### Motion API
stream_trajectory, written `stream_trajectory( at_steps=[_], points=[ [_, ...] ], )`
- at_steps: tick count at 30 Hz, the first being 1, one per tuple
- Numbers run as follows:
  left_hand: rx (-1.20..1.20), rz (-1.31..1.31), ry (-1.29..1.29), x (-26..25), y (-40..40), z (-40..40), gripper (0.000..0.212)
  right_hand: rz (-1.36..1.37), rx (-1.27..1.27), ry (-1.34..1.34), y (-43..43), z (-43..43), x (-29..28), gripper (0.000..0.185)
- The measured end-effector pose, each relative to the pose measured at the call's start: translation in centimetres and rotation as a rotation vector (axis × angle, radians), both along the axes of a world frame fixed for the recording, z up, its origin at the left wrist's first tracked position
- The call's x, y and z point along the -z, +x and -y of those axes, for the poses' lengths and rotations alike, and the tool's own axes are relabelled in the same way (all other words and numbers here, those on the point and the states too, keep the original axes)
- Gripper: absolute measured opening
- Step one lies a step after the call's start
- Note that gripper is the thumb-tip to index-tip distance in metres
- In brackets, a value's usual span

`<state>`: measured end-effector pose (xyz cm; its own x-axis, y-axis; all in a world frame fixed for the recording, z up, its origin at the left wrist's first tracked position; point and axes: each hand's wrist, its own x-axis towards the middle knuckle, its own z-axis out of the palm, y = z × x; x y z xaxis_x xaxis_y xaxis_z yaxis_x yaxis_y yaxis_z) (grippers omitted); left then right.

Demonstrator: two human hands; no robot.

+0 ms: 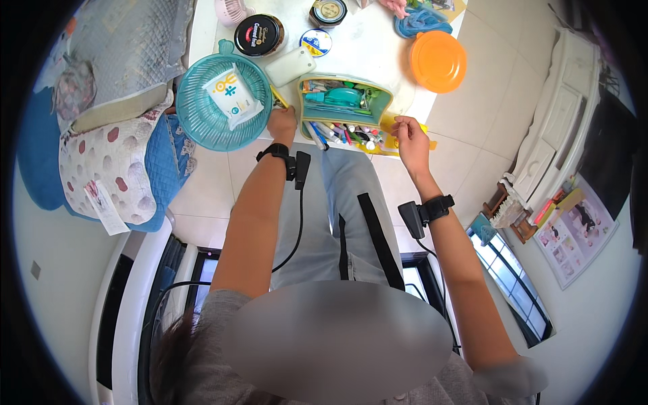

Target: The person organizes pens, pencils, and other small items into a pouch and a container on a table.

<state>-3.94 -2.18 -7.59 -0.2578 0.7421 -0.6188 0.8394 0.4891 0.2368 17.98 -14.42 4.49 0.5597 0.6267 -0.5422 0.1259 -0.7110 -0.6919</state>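
Note:
My left hand [282, 123] is closed around a thin yellow pen-like thing [279, 96], between the teal plastic basket [187, 109] and the pencil case. The green pencil case [389, 104] lies wide open before me. Its upper part holds a teal bottle-like thing [344, 96], and several markers and pens [349, 134] fill the part nearest me. To the right of the case, my right hand [411, 136] hovers by a yellow flat thing [392, 144], its fingers bent and seemingly holding nothing. A packet of wipes [233, 96] rests in the basket.
Beyond the case lie a whitish phone-like thing [290, 67], a round blue-and-yellow lid [316, 43], a black-lidded jar [259, 35] and a smaller jar [328, 12]. An orange lidded bowl [438, 62] stands by the table's right edge, below blue cord [422, 23]. A pink handheld fan [232, 11] is at the back left.

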Motion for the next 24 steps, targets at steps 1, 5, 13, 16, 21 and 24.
stream_trajectory(
  at_steps=[1,5,13,16,21,24],
  points=[
    [0.019,0.019,-0.044,-0.6,0.1,0.0,0.027,-0.01,0.002,0.015,0.0,0.1,-0.2,0.017],
    [0.133,0.221,-0.249,-3.4,-1.7,1.2,0.025,-0.032,-0.001,0.061,-0.7,-0.5,-1.7,0.017],
    [0.167,0.526,-0.132,-14.2,-3.9,6.1,0.016,-0.301,-0.178,0.083,-4.2,-1.9,-5.0,0.019],
    [0.541,0.515,-0.015,-17.5,-3.5,5.6,0.016,-0.356,-0.352,0.129,-5.8,-3.0,-5.7,0.023],
    [0.763,0.498,0.13,-18.6,-1.0,3.8,0.02,-0.359,-0.362,0.09,-4.4,-3.6,-7.0,0.022],
    [0.607,0.505,0.131,-17.8,-0.4,2.6,0.021,-0.06,-0.096,0.175,-2.9,-2.5,-7.8,0.015]
  ],
)
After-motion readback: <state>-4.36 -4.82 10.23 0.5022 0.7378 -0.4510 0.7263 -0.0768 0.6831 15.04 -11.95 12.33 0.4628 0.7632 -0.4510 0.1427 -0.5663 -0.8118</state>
